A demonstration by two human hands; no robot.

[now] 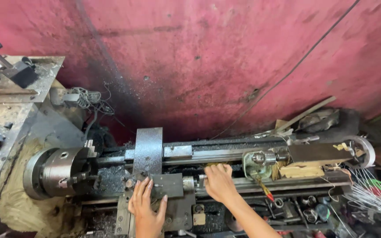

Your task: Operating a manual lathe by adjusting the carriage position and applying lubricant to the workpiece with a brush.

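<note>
The left hand (147, 207) lies flat, fingers spread, on the lathe's grey tool slide (167, 186), right of the steel chuck (60, 171). The right hand (219, 182) is clenched around a small handle beside it, left of the tailstock (305, 154).

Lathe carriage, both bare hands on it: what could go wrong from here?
1. Left hand lies flat on the carriage not far from the chuck; if it spins, its stepped jaws could catch fingers.
2. Metal swarf litters the bed; bare skin may get cut.
3. Right hand grips beside the tailstock: possible pinch point.
</note>
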